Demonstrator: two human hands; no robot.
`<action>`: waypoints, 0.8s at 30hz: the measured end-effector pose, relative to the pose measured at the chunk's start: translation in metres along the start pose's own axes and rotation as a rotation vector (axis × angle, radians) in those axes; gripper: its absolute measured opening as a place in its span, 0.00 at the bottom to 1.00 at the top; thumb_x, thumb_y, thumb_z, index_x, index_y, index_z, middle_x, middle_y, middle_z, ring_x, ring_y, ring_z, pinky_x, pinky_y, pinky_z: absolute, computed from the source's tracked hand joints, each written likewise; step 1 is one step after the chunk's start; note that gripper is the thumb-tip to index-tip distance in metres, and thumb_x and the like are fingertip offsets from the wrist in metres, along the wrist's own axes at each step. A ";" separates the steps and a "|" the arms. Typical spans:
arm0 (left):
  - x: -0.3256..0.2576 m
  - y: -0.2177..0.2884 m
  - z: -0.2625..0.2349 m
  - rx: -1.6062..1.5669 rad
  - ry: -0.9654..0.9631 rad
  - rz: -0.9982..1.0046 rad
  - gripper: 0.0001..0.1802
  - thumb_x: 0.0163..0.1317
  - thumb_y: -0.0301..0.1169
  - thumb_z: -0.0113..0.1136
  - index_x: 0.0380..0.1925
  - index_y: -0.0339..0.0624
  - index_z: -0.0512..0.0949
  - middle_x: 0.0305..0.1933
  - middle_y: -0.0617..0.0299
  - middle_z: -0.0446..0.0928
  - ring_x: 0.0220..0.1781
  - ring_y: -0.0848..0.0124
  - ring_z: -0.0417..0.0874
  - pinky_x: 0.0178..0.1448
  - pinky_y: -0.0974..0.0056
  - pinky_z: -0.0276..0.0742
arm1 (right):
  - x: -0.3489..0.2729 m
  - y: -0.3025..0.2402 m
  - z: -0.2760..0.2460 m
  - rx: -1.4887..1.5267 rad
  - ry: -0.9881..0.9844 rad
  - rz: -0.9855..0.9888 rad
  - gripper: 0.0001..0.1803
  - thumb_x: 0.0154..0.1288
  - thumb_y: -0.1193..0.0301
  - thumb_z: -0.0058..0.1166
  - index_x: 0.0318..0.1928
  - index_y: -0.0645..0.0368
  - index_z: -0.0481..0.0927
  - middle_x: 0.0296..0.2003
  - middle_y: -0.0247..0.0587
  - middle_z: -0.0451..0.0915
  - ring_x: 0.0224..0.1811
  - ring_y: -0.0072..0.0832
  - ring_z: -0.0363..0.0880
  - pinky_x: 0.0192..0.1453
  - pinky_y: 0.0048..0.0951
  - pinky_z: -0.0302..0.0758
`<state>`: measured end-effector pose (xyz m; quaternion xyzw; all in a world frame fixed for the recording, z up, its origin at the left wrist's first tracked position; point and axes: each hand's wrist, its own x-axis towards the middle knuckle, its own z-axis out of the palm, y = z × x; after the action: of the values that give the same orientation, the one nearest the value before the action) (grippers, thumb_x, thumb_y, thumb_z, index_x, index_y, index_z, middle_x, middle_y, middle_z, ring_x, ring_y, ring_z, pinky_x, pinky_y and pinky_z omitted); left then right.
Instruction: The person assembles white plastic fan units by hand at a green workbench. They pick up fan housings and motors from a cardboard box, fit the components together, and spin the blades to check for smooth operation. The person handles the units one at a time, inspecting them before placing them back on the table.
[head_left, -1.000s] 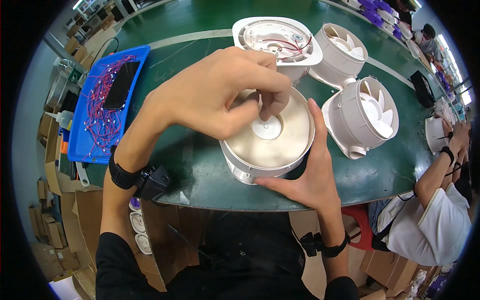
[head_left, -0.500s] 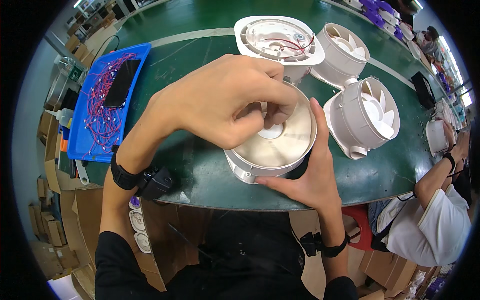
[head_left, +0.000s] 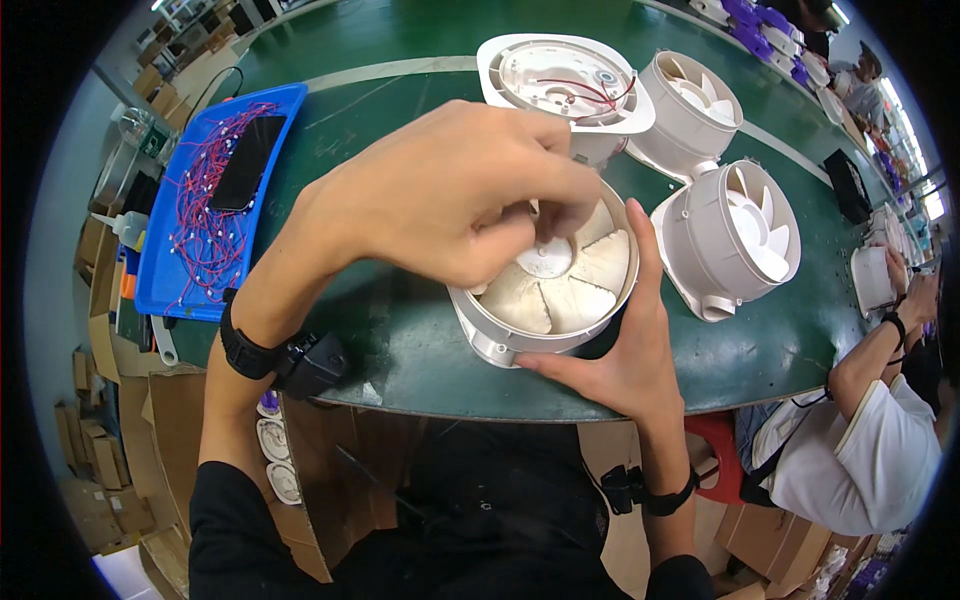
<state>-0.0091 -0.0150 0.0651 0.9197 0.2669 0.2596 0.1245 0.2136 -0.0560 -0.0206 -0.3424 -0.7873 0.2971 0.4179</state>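
A round white fan housing [head_left: 492,340] stands on the green table in front of me, with a white fan wheel [head_left: 577,302] inside it. My right hand [head_left: 640,345] grips the housing from the right, thumb low at the front and one finger along the rim. Over the far left part of the opening, my left hand [head_left: 465,190] has its fingers curled down beside the wheel's hub [head_left: 546,258]. Its fingertips are partly hidden, and what they pinch, if anything, does not show.
Two similar fan housings [head_left: 735,240] [head_left: 690,105] stand to the right and far right. Behind mine sits a white square-flanged unit [head_left: 560,80] with red wires. At left lies a blue tray [head_left: 160,285] holding red wires and a black phone [head_left: 246,165]. A co-worker [head_left: 850,450] sits at right.
The fan wheel was blurred by spinning; now its blades show sharply. My left fingers have shifted slightly at the hub. My right hand keeps its grip on the housing.
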 end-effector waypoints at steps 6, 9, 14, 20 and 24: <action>-0.002 -0.005 -0.009 0.082 0.082 -0.027 0.17 0.37 0.16 0.44 0.30 0.35 0.77 0.31 0.54 0.74 0.34 0.60 0.78 0.39 0.61 0.76 | 0.001 0.000 -0.001 -0.014 -0.009 0.001 0.69 0.35 0.55 0.80 0.73 0.65 0.48 0.67 0.59 0.61 0.66 0.51 0.66 0.67 0.43 0.67; 0.000 -0.006 -0.009 0.140 0.125 0.048 0.15 0.38 0.21 0.46 0.30 0.33 0.76 0.32 0.53 0.74 0.33 0.57 0.77 0.38 0.61 0.75 | 0.001 0.000 0.000 -0.010 -0.007 -0.006 0.69 0.35 0.55 0.80 0.73 0.65 0.48 0.67 0.59 0.61 0.66 0.51 0.66 0.68 0.44 0.66; 0.000 -0.007 -0.009 0.095 0.132 0.030 0.14 0.49 0.34 0.46 0.30 0.34 0.72 0.27 0.54 0.70 0.24 0.56 0.72 0.31 0.62 0.71 | -0.001 0.001 0.001 0.034 -0.016 0.003 0.68 0.36 0.56 0.80 0.73 0.65 0.49 0.67 0.60 0.61 0.67 0.52 0.66 0.68 0.43 0.66; 0.003 0.006 -0.025 0.056 0.166 -0.080 0.17 0.61 0.39 0.41 0.32 0.33 0.69 0.21 0.57 0.65 0.18 0.60 0.70 0.29 0.63 0.70 | 0.001 -0.001 0.001 -0.013 -0.054 -0.077 0.66 0.36 0.58 0.80 0.72 0.64 0.51 0.66 0.61 0.63 0.67 0.53 0.66 0.69 0.44 0.65; 0.001 -0.002 -0.020 0.000 0.126 -0.047 0.17 0.62 0.38 0.41 0.36 0.31 0.70 0.28 0.52 0.70 0.29 0.60 0.80 0.36 0.62 0.74 | 0.000 -0.001 0.001 -0.011 -0.054 -0.070 0.66 0.36 0.58 0.80 0.73 0.64 0.51 0.66 0.61 0.62 0.67 0.53 0.65 0.69 0.45 0.65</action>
<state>-0.0197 -0.0111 0.0812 0.8950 0.2957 0.3140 0.1134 0.2122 -0.0566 -0.0203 -0.3087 -0.8114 0.2871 0.4047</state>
